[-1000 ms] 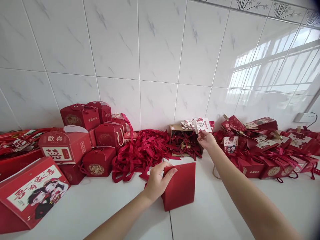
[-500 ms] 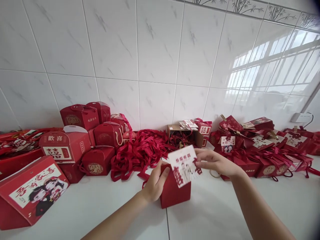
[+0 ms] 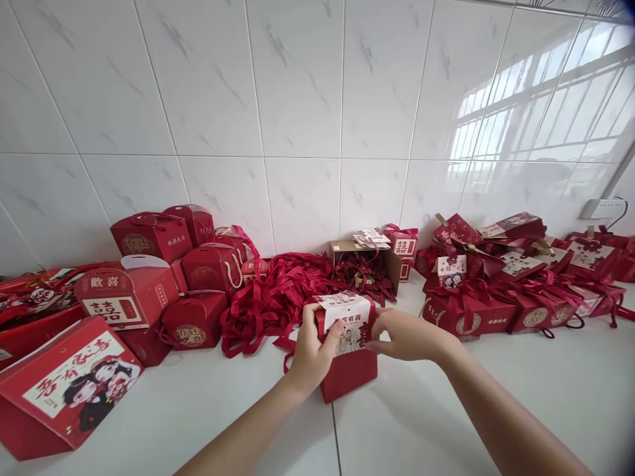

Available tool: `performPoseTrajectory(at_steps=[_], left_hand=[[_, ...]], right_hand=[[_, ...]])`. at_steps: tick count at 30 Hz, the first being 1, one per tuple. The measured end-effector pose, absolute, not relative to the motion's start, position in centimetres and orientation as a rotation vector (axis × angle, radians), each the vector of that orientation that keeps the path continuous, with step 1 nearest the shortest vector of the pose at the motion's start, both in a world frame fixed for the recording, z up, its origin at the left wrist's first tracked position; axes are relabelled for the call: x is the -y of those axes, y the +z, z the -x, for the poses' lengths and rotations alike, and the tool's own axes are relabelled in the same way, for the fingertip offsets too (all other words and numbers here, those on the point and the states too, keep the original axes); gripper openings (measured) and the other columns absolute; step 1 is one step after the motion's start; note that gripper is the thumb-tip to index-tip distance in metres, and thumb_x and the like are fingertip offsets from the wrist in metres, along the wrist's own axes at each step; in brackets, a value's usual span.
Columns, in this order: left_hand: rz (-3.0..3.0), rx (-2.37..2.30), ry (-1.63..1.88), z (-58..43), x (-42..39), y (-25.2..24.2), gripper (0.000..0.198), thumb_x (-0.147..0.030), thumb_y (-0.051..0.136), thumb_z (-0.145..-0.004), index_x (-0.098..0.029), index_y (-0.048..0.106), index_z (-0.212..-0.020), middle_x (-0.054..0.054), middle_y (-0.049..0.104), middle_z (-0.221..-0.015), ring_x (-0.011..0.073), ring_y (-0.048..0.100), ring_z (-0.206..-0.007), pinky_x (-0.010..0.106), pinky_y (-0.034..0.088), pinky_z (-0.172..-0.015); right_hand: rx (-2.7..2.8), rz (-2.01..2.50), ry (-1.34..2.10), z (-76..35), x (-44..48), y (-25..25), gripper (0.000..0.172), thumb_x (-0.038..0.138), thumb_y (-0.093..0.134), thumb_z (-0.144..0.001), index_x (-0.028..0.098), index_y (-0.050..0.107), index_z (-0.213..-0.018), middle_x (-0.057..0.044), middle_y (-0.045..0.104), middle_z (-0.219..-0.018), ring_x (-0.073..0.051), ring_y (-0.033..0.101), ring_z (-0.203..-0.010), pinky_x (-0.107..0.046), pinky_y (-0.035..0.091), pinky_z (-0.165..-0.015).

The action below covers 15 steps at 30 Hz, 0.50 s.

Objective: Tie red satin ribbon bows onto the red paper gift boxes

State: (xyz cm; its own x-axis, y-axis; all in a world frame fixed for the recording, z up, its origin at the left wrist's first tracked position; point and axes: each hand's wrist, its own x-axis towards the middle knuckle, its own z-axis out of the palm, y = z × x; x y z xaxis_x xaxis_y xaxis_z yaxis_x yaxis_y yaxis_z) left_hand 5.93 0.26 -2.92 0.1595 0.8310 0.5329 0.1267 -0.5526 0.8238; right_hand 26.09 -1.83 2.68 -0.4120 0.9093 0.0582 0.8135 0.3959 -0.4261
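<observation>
While my left hand [image 3: 310, 354] gripped the red box [image 3: 347, 378] and my right hand [image 3: 404, 334] its printed card [image 3: 348, 322], ribbons [image 3: 268, 297] crowded behind.

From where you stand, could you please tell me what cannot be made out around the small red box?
Head view:
Small red paper box: left side hidden behind the left hand.
White printed card: edges covered by the left hand and right hand.
Brown cardboard carton: inside buried under red satin ribbons.

Both hands, left hand [image 3: 311, 354], right hand [image 3: 404, 334], pressing white card [image 3: 347, 324] onto red box [image 3: 350, 373], ribbon pile [image 3: 270, 297] behind
</observation>
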Motion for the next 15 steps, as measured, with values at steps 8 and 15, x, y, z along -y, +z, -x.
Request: performPoseTrajectory(at_steps=[8,15], left_hand=[[-1.813,-0.839,1.398,-5.5,-0.6,-3.1,0.026,-0.033,0.057,-0.086,-0.023,0.042,-0.104,0.006,0.063,-0.105,0.0198,0.062,-0.095,0.035,0.047,-0.084],[-1.700,-0.809,1.449,-4.8,-1.3,-2.4,0.058,-0.032,0.063,-0.081,-0.028,0.030,-0.129,0.006,0.060,-0.110,0.0213,0.059,-0.103,0.035,0.048,-0.086]], right_hand=[[1.964,1.224,0.661,-27.0,0.6,2.3,0.051,0.044,0.075,-0.064,0.025,0.051,-0.104,-0.005,0.063,-0.102,-0.023,0.060,-0.095,-0.036,0.051,-0.076],[1.858,0.994,0.925,-25.4,0.2,1.3,0.049,0.028,0.071,-0.072,0.026,0.051,-0.117,-0.004,0.067,-0.100,-0.021,0.064,-0.091,-0.039,0.055,-0.080]])
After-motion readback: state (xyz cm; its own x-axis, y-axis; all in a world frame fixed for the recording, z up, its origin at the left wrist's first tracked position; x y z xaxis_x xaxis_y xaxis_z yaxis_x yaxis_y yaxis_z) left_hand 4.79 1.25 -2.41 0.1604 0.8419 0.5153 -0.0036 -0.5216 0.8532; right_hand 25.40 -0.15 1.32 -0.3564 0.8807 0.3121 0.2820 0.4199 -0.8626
